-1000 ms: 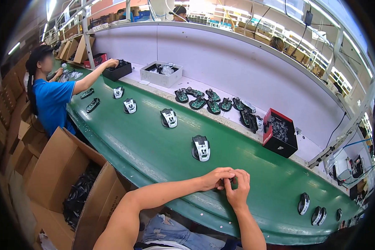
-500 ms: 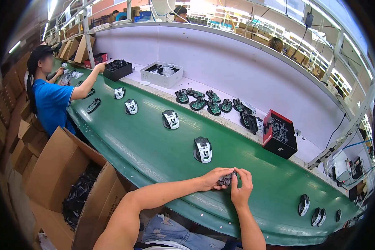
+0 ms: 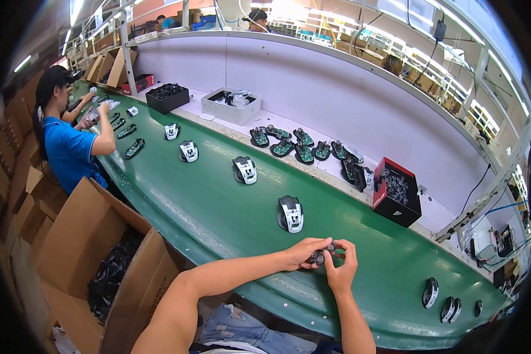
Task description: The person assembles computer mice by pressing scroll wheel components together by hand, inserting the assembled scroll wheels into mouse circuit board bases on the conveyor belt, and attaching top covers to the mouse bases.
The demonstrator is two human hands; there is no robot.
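Several small dark wheels, which look like mouse scroll wheels [image 3: 317,258], are gathered in my left hand [image 3: 302,252], its fingers curled round them. My right hand [image 3: 341,259] meets it, thumb and forefinger pinched at one of the wheels. Both hands are above the green conveyor belt [image 3: 360,283], near its front edge. Just beyond them on the belt sits a partly assembled computer mouse [image 3: 290,214], with a white and black shell. Another white mouse [image 3: 245,170] lies farther up the belt to the left.
A red and black box [image 3: 397,192] of small dark parts stands on the back ledge, beside green circuit boards on mouse bases [image 3: 281,147]. Several mice [image 3: 430,292] lie at right. An open carton [image 3: 130,295] stands at left. A co-worker in blue [image 3: 71,147] works farther left.
My right fingers have shifted on the wheels, and fewer wheels show between my hands. The co-worker's arm has drawn back from the black box to the belt.
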